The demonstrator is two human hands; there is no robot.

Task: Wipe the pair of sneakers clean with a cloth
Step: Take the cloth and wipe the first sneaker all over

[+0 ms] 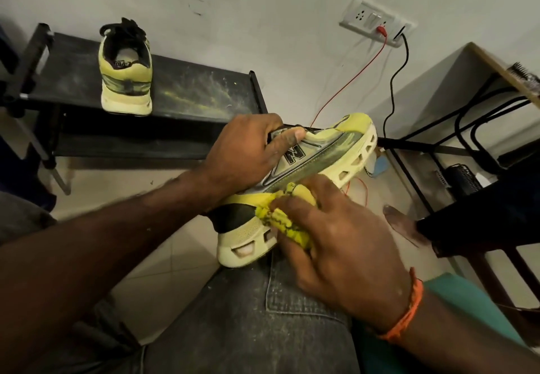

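Two hands on one sneaker, its heel resting on the person's thigh.

The left hand (245, 151) reaches across and curls over the top of the sneaker (309, 174) – thumb on its side – while the right hand (336, 236) pinches a bunched yellow cloth (280, 221) against the side near the heel. The other sneaker (126, 72) stands apart on a black rack (198, 87), heel toward the camera.

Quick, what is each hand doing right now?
Left hand: grips the sneaker by its upper.
Right hand: holds the yellow cloth against the sneaker's side.
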